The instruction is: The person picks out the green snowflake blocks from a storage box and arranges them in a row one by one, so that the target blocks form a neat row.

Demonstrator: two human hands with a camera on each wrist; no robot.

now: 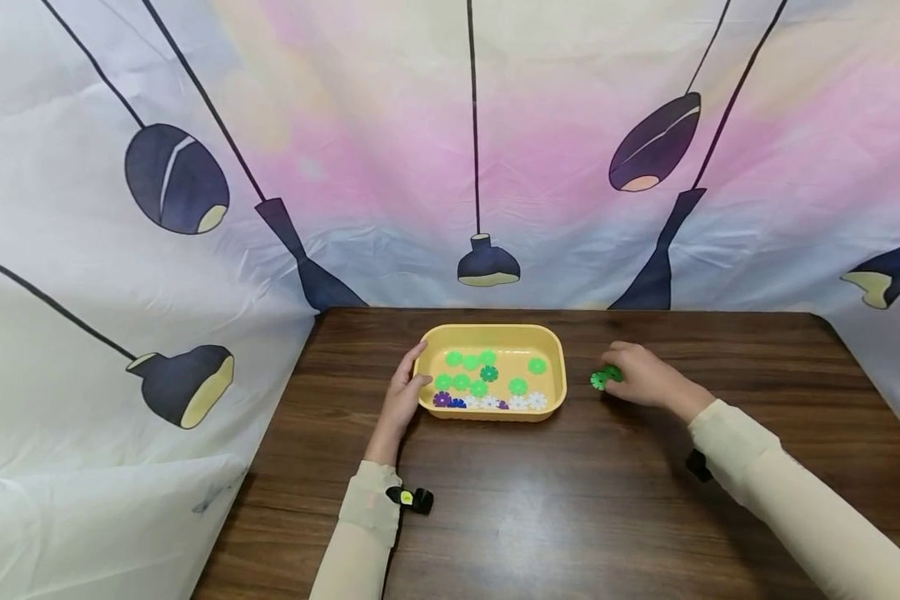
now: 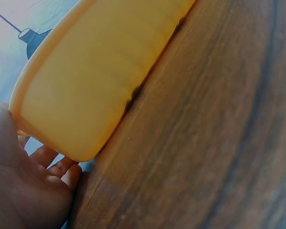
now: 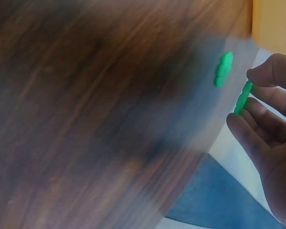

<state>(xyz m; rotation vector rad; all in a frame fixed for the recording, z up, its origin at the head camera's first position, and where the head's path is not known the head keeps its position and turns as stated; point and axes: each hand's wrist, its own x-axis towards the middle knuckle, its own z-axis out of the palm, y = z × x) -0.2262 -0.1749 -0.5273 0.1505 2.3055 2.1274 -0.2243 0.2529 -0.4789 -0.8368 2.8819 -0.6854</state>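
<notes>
Sleeves (image 1: 802, 500) nearest of all, pale and long, with a little black gadget (image 1: 422, 500) at the left wrist. Next, brown table (image 1: 532, 517), a bit shiny, with a wood look. Farther up, left hand (image 1: 402, 396) at the left end of the yellow tray (image 1: 510, 339), thumb on the rim, fingers bent against the outside. Across from that, right hand (image 1: 648, 375), on the right of the tray and apart from it, thumb and fingers pinching one green flower (image 3: 243, 98) by its edge. Looks thin, light and stiff, like hard plastic; maybe a little slippery, not likely to break. Best held by the edge, with a soft squeeze. Just beside those fingertips, second green flower (image 3: 224, 70), not pinched, seemingly down on the table. Inside the tray, by the near wall, purple flower (image 1: 442, 399), blue flower (image 1: 457, 403) and white flowers (image 1: 537, 401), partly hidden by that wall. Behind them, bright green flowers (image 1: 518, 387) and one darker green flower (image 1: 489, 373). In the way, the tray's right wall, between the right hand and the flowers inside. Past the table, soft-coloured cloth (image 1: 405, 125) with painted lamps (image 1: 487, 265).
</notes>
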